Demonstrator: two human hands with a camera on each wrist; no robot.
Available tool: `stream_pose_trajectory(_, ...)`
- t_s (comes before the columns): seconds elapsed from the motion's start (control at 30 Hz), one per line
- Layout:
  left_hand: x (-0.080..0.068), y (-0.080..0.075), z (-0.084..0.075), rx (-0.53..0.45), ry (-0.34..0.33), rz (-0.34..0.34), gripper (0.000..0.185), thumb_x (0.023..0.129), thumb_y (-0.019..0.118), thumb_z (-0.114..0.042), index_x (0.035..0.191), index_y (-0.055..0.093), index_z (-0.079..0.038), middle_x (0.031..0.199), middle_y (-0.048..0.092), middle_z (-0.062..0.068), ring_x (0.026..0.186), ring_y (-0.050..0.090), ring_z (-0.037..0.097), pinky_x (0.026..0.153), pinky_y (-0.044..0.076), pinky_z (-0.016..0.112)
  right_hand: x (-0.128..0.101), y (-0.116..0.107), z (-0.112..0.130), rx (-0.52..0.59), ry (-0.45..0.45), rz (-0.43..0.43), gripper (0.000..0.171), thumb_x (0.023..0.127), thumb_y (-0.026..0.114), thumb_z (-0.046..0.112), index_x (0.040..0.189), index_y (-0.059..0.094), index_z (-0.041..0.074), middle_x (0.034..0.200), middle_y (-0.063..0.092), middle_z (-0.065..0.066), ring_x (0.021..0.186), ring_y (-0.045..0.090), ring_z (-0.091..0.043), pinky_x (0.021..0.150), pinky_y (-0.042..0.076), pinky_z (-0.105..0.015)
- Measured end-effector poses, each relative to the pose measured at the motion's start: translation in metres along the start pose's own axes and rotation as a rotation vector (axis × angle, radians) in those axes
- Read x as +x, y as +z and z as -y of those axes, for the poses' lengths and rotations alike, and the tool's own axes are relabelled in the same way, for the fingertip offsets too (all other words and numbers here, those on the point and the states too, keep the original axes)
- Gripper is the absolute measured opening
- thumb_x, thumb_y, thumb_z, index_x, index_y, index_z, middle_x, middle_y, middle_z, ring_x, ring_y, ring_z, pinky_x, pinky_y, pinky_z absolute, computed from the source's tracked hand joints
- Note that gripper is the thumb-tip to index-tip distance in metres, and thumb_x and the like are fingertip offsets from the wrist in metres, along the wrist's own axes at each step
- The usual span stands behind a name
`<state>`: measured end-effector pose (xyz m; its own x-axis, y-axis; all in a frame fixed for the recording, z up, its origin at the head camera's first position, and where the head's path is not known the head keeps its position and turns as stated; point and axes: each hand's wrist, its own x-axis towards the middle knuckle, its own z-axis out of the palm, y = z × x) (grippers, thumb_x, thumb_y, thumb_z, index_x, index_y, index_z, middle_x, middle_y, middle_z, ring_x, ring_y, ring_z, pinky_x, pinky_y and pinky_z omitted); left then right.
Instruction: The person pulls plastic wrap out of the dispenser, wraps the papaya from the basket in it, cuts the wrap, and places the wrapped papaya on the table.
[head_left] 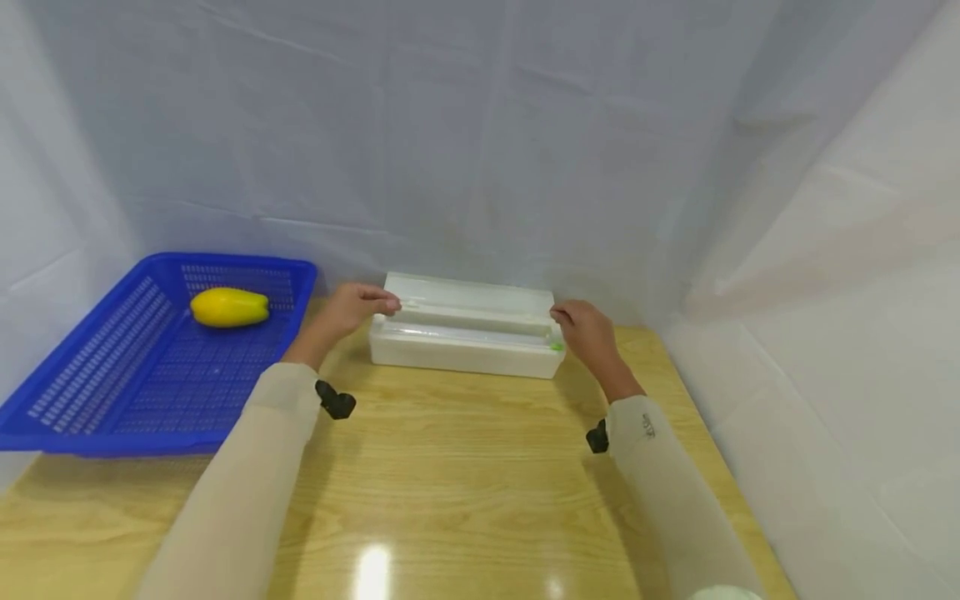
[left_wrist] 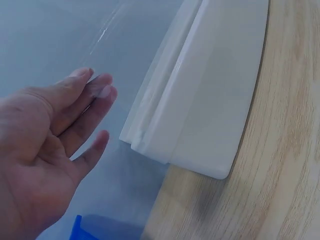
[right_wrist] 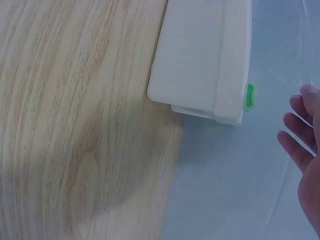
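Note:
A long white film dispenser box (head_left: 465, 350) lies at the back of the wooden table (head_left: 450, 475), its lid raised. My left hand (head_left: 360, 304) is at its left end, where thumb and fingertips seem to pinch a corner of clear film (left_wrist: 102, 37) running up from the box (left_wrist: 210, 100). The fingers of this hand (left_wrist: 50, 140) are only slightly bent. At the right end, beside a small green tab (right_wrist: 248, 96), my right hand (head_left: 588, 329) seems to pinch the other corner of the film. Only its fingers (right_wrist: 300, 140) show in the right wrist view, just off the box (right_wrist: 205, 55).
A blue slotted basket (head_left: 90, 367) stands at the left of the table with a yellow fruit (head_left: 228, 307) inside. White cloth (head_left: 525, 125) hangs close behind and to both sides. Bare wood lies between me and the box.

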<state>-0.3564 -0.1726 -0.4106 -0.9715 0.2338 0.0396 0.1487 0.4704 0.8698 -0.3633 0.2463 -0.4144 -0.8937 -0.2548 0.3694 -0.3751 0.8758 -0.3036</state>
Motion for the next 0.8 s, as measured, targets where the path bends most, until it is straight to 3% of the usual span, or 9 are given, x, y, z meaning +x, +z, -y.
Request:
stream_pose_trajectory(0.43,0.008,0.001,-0.008,0.019,-0.031,-0.105,0.038,0.104,0.058,-0.031,0.128,0.067,-0.003,0.123,0.068,0.021,0.122,0.059,0.037,0.112,0.040,0.054,0.004,-0.004,0.000,0.002,-0.004,0.008,0.028,0.105,0.056,0.028,0.116,0.072,0.008,0.109,0.071,-0.012,0.099,0.066,-0.029,0.087,0.056,-0.049)
stream_pose_trajectory(0.8,0.011,-0.006,-0.021,0.019,-0.037,-0.103,0.041,0.103,0.060,-0.035,0.130,0.066,-0.005,0.126,0.067,0.021,0.123,0.059,0.037,0.110,0.043,0.052,0.008,-0.018,0.005,-0.027,-0.021,-0.048,0.028,0.104,0.057,0.029,0.119,0.072,0.010,0.115,0.072,-0.011,0.107,0.066,-0.031,0.090,0.055,-0.052)
